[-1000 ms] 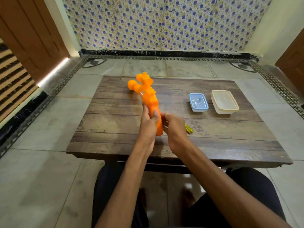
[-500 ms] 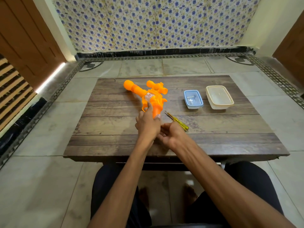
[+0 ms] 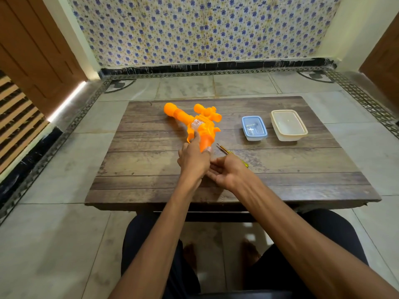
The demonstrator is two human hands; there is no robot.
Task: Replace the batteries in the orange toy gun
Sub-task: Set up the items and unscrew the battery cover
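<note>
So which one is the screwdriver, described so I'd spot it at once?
On the wooden table, look just right of the orange toy gun, by the right hand. The screwdriver lies flat there, partly behind that hand: thin, with a metal shaft and yellow handle, unlike the blue box and white box farther right.

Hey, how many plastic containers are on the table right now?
2. A small blue container sits right of the orange toy gun, apart from it; a larger cream container stands just right of the blue one. No others show.

Screwdriver (image 3: 224, 148) handle behind right hand (image 3: 228, 172)
</note>
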